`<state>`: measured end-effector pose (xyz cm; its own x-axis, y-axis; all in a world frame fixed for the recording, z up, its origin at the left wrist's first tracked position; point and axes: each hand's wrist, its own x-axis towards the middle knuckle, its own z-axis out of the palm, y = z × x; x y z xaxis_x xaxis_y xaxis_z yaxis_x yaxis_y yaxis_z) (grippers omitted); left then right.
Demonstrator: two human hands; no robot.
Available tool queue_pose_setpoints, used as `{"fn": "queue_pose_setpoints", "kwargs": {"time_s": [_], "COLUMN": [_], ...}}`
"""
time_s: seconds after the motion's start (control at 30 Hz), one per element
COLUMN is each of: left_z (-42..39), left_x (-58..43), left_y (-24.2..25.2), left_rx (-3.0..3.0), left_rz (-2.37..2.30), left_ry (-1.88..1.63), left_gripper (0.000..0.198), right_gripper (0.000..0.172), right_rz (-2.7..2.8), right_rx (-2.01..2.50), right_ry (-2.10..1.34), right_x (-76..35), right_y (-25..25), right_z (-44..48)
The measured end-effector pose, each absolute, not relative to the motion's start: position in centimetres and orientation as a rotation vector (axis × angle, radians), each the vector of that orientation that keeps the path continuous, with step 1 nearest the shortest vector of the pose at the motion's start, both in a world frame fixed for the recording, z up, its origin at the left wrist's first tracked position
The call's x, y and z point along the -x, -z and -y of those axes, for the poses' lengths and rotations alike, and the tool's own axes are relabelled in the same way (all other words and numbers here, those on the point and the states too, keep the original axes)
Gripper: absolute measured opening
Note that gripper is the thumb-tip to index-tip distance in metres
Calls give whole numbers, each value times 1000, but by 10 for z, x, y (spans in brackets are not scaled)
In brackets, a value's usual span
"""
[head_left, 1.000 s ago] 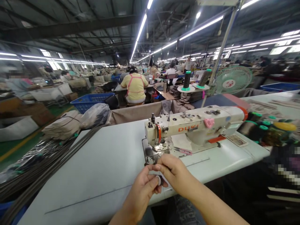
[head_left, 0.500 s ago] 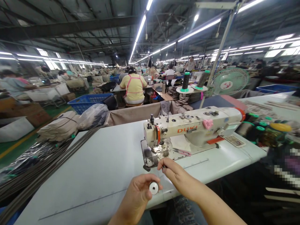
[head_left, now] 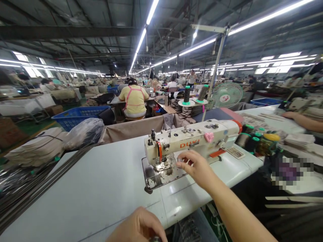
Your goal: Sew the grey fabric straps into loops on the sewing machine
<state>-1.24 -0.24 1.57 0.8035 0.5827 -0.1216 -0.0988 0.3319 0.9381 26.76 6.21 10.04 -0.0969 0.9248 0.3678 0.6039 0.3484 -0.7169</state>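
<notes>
A cream sewing machine (head_left: 191,139) with orange lettering stands on the white table (head_left: 101,188). My right hand (head_left: 195,166) reaches out over the machine bed beside the needle area, fingers loosely curled and pinched on something I cannot make out. My left hand (head_left: 137,228) is low at the table's near edge, closed around a small metal bobbin (head_left: 155,239) whose rim just shows at the bottom of the view.
Thread cones (head_left: 254,141) crowd the table right of the machine, with two spools (head_left: 186,94) on a stand behind and a green fan (head_left: 227,95). Long dark strips (head_left: 37,188) and bagged bundles (head_left: 83,131) lie at left. Another person's arm (head_left: 301,119) rests at far right.
My hands have separated. The right hand rose toward the machine's needle area, and the left hand dropped to the table edge with the bobbin. The view has shifted to the right.
</notes>
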Motion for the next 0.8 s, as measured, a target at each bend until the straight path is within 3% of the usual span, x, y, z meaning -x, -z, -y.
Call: {"fn": "queue_pose_setpoints", "kwargs": {"time_s": [0.23,0.57,0.8], "left_z": [-19,-18,-20], "left_x": [13,15,15], "left_y": [12,22,21], "left_rx": [-976,-997,-1033], "left_rz": [-481,-507,-459], "left_ry": [-548,-557,-535], "left_gripper": [67,65,65], "right_gripper": [27,27,48], "right_rz": [1644,1890,2112], "right_rx": [1384,1392,1455], "right_ry": [164,314,495], "right_x": [-325,-330,-327], "right_y": [-146,-149,-154], "right_z": [-125,-161,-145]}}
